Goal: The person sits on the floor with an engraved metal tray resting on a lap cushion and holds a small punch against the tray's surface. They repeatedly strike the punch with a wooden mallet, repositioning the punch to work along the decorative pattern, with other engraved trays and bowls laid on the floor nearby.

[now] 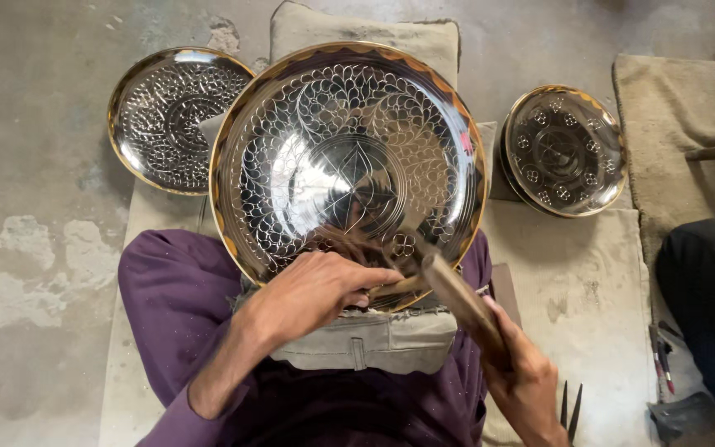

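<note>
A large round metal plate [349, 108] with an engraved leaf and star pattern and a brass rim leans on my lap over a grey cloth pad [374, 339]. My left hand [312, 290] rests on its lower rim, fingers closed on a thin chisel [395, 285] whose tip touches the plate. My right hand [523, 377] grips the wooden handle of a hammer [457, 294], its head just above the chisel's end.
Two smaller engraved plates lie on the floor: one at the left [167, 116], one at the right [563, 151]. Cushions and mats [672, 108] lie behind and right. Thin metal tools [571, 407] and pens [662, 352] sit by another person's dark-clothed leg [709, 290].
</note>
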